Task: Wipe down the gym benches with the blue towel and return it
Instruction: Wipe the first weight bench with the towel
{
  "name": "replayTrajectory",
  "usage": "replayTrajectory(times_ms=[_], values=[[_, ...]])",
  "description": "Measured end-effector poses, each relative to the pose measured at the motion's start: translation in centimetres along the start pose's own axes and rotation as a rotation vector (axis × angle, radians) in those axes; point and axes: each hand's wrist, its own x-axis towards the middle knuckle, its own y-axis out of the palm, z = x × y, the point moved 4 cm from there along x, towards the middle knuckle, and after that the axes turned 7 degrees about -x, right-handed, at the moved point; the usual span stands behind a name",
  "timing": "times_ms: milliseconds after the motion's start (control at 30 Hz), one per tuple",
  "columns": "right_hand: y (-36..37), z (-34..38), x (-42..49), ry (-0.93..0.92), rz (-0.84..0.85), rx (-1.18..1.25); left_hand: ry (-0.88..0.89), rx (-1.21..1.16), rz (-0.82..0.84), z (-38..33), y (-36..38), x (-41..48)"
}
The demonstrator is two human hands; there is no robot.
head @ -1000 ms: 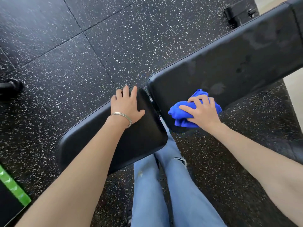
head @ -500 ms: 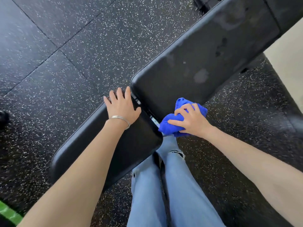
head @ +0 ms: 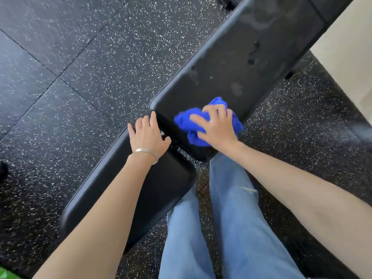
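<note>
Pressing the crumpled blue cloth towel, seemingly soft and lightweight, onto the near end of the black padded gym bench, the right grip clamps its bunched middle, while the left grip lies flat, fingers apart.

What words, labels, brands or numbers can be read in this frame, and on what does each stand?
None is readable. The long bench pad and the seat pad are plain black, with smears but no logo. The blue towel, held by the right hand, is motion-blurred and shows no tag. The green patch at the lower left corner is cut off, without lettering.
</note>
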Motion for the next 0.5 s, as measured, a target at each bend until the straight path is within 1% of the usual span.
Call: replayTrajectory(times_ms=[33, 67, 100, 133, 167, 200, 233, 333, 367, 400, 433, 467, 500], values=[[-0.3, -0.4, -0.7, -0.296, -0.032, -0.033, -0.009, -0.011, 0.005, 0.1, -0.2, 0.2], [-0.2, -1.8, -1.0, -0.554, -0.035, -0.093, -0.014, -0.014, 0.011, 0.2, -0.4, 0.3], [-0.2, -3.4, -0.9, -0.711, -0.027, -0.146, -0.015, -0.011, 0.01, 0.3, -0.6, 0.5], [-0.2, -5.0, -0.2, -0.756, -0.007, -0.177, -0.018, -0.01, -0.001, 0.5, -0.8, 0.7], [-0.2, -6.4, 1.1, -0.7, 0.006, -0.196, -0.023, -0.012, -0.012, 0.6, -0.9, 0.9], [-0.1, -7.6, 2.7, -0.572, 0.013, -0.201, -0.031, -0.017, -0.015, 0.7, -1.1, 1.2], [0.1, -8.3, 4.6, -0.388, 0.036, -0.18, -0.041, -0.024, -0.008, 0.8, -1.1, 1.4], [0.2, -7.1, 10.4, 0.287, 0.11, -0.059, -0.052, -0.036, 0.023, 0.4, -0.8, 1.7], [0.3, -5.7, 11.9, 0.436, 0.111, -0.015, -0.058, -0.046, 0.031, 0.2, -0.7, 1.8], [0.3, -4.1, 13.0, 0.51, 0.105, 0.017, -0.066, -0.064, 0.034, -0.1, -0.6, 1.9], [0.2, -2.2, 13.8, 0.514, 0.095, 0.036, -0.073, -0.086, 0.032, -0.4, -0.4, 2.0], [0.3, -0.5, 14.1, 0.448, 0.089, 0.033, -0.082, -0.109, 0.033, -0.7, -0.4, 2.1], [0.2, 1.0, 14.0, 0.308, 0.084, 0.006, -0.092, -0.132, 0.035, -1.0, -0.3, 2.3]])
